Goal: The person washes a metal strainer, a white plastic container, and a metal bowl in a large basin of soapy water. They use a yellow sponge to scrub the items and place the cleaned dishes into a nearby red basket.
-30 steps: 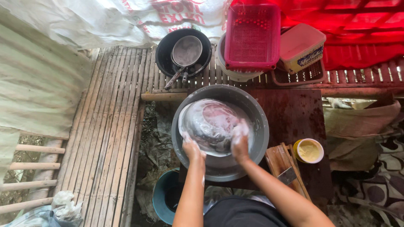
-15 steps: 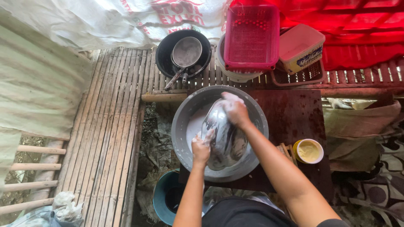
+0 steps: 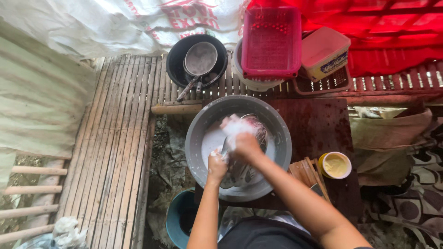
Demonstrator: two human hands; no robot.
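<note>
Left hand (image 3: 216, 165) gripped the soapy metal dish (image 3: 240, 170) edge-up inside the grey basin (image 3: 198, 138); right hand (image 3: 244, 140) closed on a sudsy scrubber. Risk: suds could let the dish slip.

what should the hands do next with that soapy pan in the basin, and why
Probably keep scrubbing a little, then turn the pan. The left hand steadies the metal pan tilted on edge in the grey basin, while the right hand rubs it with a foamy sponge. Only the upper part looks lathered, so rotating it would likely bring the lower part under the sponge.
</note>
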